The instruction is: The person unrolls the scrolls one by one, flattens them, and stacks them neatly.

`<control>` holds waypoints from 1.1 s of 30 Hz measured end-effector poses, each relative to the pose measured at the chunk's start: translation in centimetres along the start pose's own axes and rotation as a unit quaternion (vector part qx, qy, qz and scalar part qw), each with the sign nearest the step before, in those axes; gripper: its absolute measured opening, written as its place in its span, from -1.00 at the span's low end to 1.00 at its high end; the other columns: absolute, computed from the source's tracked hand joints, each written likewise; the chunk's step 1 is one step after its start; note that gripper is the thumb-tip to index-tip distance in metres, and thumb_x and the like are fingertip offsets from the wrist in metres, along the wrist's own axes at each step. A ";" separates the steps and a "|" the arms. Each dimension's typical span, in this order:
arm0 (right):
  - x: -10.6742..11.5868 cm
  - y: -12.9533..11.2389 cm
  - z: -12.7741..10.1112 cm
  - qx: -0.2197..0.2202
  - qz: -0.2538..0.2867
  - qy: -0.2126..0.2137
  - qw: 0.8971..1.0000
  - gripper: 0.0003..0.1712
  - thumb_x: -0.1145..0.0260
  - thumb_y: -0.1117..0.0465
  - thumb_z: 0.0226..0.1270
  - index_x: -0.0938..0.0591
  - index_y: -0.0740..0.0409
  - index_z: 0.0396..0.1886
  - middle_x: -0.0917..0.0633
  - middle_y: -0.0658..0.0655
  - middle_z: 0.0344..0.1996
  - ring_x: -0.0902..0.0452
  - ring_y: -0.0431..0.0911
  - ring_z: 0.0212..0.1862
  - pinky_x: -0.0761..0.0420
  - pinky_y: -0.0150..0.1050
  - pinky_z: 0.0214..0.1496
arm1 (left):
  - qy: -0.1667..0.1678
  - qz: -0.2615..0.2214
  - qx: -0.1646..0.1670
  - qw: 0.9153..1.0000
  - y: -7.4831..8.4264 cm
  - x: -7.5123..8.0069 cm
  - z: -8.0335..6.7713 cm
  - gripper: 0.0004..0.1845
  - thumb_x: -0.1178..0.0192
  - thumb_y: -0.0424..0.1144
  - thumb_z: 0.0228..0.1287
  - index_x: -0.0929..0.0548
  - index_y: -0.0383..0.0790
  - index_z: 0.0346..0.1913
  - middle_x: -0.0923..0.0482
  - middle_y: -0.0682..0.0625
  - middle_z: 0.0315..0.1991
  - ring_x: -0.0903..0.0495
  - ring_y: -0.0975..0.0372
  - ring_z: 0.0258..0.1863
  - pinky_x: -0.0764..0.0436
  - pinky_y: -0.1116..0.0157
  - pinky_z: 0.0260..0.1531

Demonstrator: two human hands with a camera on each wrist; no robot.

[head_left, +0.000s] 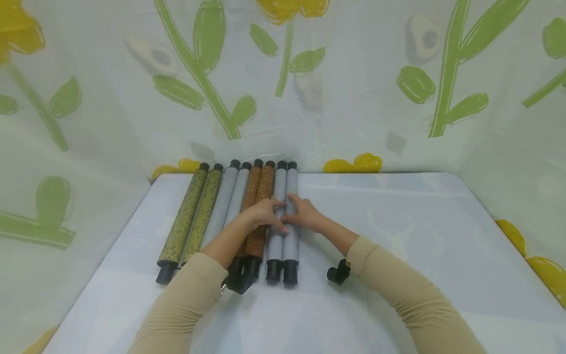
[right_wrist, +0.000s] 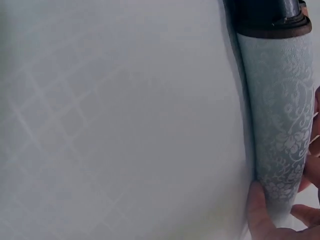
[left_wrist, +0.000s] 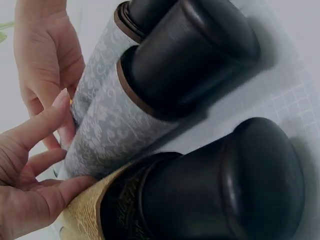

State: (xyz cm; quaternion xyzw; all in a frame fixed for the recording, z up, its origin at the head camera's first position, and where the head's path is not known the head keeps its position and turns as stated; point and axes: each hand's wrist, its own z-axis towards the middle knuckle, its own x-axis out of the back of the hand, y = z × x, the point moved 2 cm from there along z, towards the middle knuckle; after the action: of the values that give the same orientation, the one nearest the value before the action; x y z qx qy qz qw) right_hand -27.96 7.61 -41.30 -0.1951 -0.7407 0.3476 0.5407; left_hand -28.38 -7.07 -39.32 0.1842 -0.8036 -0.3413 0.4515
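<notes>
Several rolled scrolls with black end knobs lie side by side on the pale table (head_left: 398, 236): two green-gold (head_left: 190, 221), two grey (head_left: 230, 196), two brown (head_left: 258, 187) and two more grey ones (head_left: 283, 246) at the right end. My left hand (head_left: 265, 214) lies over this right grey pair (left_wrist: 115, 125), its fairly straight fingers (left_wrist: 47, 117) touching the patterned cloth beside the brown scroll (left_wrist: 85, 220). My right hand (head_left: 304, 215) grips the outermost grey scroll (right_wrist: 277, 115), thumb (right_wrist: 257, 210) on its outer side and the fingers on the other side.
A white cloth printed with green stems and yellow flowers (head_left: 283, 73) hangs around the table on three sides. Bare tabletop stretches to the right of the scrolls. Black wrist-camera mounts (head_left: 338, 270) sit at both sleeves.
</notes>
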 end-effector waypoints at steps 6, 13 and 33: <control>0.5 0.1 -0.1 -0.017 0.038 -0.008 0.999 -0.13 -0.34 0.12 0.22 -0.14 0.13 0.46 -0.21 0.49 0.30 -0.26 0.24 0.25 -0.42 0.07 0.19 | 0.016 0.019 -0.012 1.000 0.2 -0.3 -0.1 -0.02 -0.54 -0.30 -0.22 -0.30 -0.23 0.38 -0.15 -0.27 0.41 -0.14 -0.08 0.39 -0.23 0.05 0.32; 1.1 0.7 0.0 -0.014 0.068 -0.007 0.998 -0.07 -0.41 0.15 0.13 -0.15 0.10 0.45 -0.19 0.40 0.38 -0.15 0.22 0.37 -0.29 0.08 0.32 | 0.053 0.038 -0.025 0.998 0.3 -1.1 -0.2 -0.02 -0.57 -0.25 -0.26 -0.34 -0.16 0.36 -0.26 -0.22 0.36 -0.24 -0.05 0.34 -0.30 0.06 0.28; 1.9 2.4 -1.3 -0.036 0.061 -0.007 0.997 -0.02 -0.49 0.16 0.01 -0.22 0.02 0.43 -0.30 0.39 0.32 -0.33 0.21 0.23 -0.54 -0.02 0.04 | 0.078 -0.011 -0.035 0.996 0.9 -3.2 -0.5 -0.04 -0.57 -0.27 -0.29 -0.38 -0.16 0.34 -0.19 -0.27 0.39 -0.21 -0.09 0.35 -0.26 0.02 0.29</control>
State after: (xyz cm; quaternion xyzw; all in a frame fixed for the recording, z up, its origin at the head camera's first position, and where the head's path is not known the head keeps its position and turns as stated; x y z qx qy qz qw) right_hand -27.63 10.88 -41.52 -0.2570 -0.7434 0.3542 0.5058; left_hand -26.26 -4.64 -40.42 0.2037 -0.7513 -0.3586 0.5153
